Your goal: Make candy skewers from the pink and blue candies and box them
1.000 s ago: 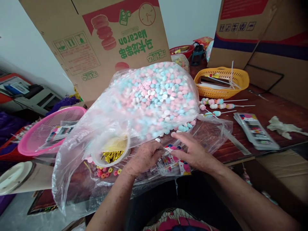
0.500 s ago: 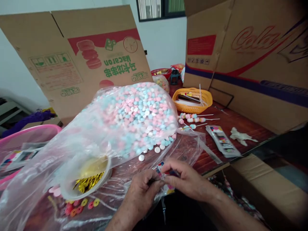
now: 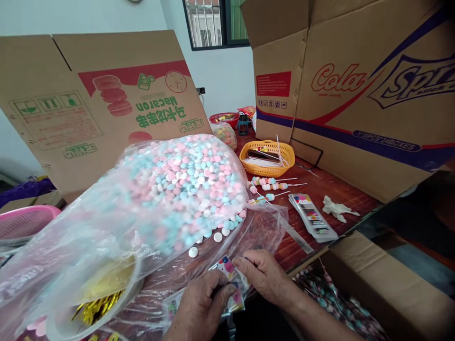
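Observation:
A small printed plastic bag (image 3: 226,266) with coloured spots is held at the table's near edge. My left hand (image 3: 202,300) pinches it between thumb and fingers. My right hand (image 3: 266,275) has its thumb and fingertips closed on the bag's right edge. Beyond my hands lies a large clear sack (image 3: 192,180) of pink, blue and white candies, with a few white ones (image 3: 193,252) spilled in front. To the left, a white bowl (image 3: 137,279) of gold twist ties is partly covered by the sack's film.
Candy skewers (image 3: 268,182) lie before a yellow basket (image 3: 289,158) of sticks. A stack of printed bags (image 3: 313,218) and a crumpled glove (image 3: 337,208) are to the right. Tall cartons (image 3: 227,99) (image 3: 337,118) stand behind; an open box (image 3: 369,265) holds finished-looking wrapped pieces below.
The view has shifted right and tilted up a little. The printed bag now shows more of its face between my hands, and my right fingers have moved to its upper right edge.

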